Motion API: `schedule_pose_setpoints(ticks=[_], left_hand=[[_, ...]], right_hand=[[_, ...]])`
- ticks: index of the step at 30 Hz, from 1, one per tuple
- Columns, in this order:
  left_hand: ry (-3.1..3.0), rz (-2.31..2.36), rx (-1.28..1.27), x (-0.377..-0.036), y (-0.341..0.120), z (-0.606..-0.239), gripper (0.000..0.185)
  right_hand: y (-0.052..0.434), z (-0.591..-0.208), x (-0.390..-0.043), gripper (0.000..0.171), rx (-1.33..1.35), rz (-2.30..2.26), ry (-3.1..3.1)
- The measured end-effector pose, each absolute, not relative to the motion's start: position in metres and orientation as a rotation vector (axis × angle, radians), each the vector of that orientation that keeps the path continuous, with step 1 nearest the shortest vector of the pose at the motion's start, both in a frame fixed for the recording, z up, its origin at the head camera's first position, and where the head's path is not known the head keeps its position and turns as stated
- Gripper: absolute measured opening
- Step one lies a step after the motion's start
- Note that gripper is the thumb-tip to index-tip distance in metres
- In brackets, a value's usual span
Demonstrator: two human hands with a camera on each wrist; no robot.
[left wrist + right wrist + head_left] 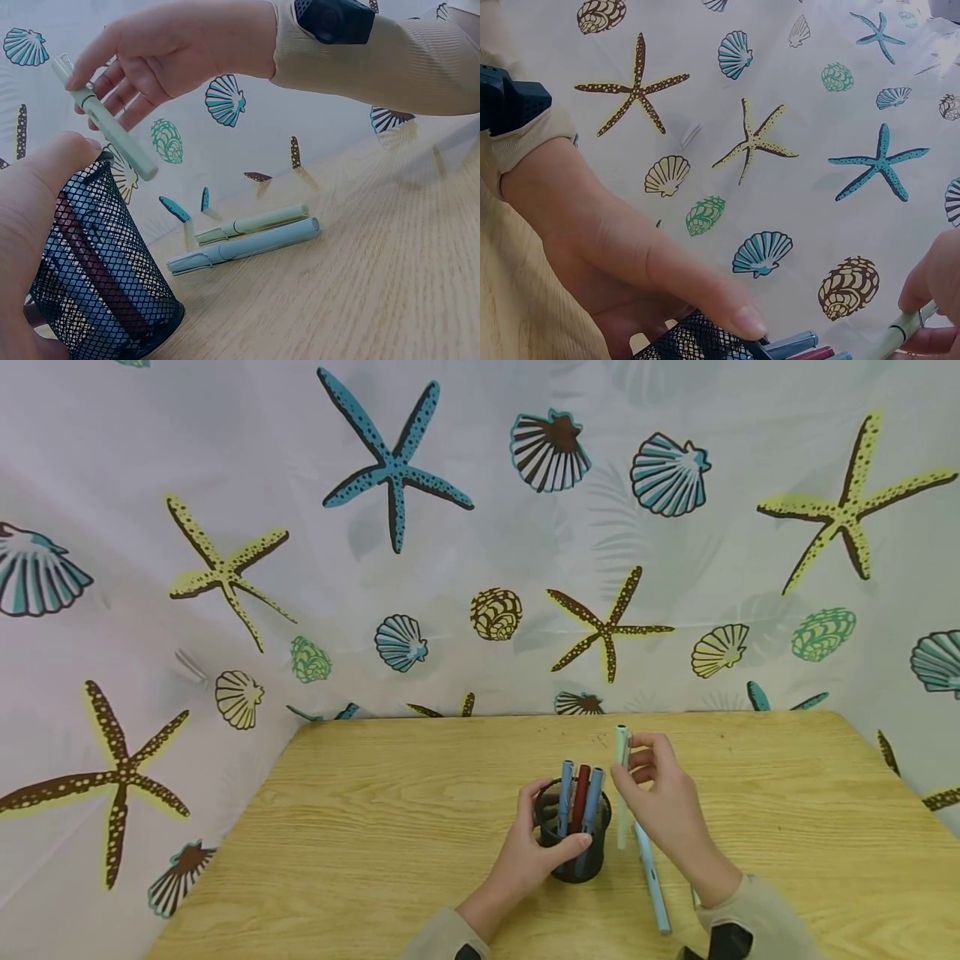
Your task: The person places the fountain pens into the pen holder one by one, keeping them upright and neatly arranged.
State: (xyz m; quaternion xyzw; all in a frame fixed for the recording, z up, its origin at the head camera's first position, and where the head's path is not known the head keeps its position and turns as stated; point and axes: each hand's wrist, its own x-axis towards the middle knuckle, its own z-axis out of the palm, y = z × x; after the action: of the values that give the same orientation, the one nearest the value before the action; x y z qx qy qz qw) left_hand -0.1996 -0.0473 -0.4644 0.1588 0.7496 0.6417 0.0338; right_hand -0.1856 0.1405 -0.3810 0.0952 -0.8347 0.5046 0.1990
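Pale backdrop (465,556) printed with starfish (395,466), shells (670,474); wood-grain tabletop (360,827) below.

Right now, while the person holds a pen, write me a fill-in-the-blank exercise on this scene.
1. The left hand grips a cup of black ____.
2. The pen in the right hand is pale ____.
3. Between two blue pens in the cup stands a dark ____ pen.
4. ____ pens lie on the table outside the cup.

Missing words: mesh; green; red; two.

head view: lying green pen (695,897) mostly hidden by right arm (718,883). right wrist view: mesh cup (697,341) cropped at bottom.
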Motion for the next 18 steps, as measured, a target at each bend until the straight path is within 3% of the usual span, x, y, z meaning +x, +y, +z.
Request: schedule_pose_setpoints(ticks=[18], left_hand=[[2.255,1.978,0.509,-0.181,-0.048,-0.431,0.070]], right_hand=[[0.119,-0.364,-0.195,0.033,0.345,1.521,-2.177]])
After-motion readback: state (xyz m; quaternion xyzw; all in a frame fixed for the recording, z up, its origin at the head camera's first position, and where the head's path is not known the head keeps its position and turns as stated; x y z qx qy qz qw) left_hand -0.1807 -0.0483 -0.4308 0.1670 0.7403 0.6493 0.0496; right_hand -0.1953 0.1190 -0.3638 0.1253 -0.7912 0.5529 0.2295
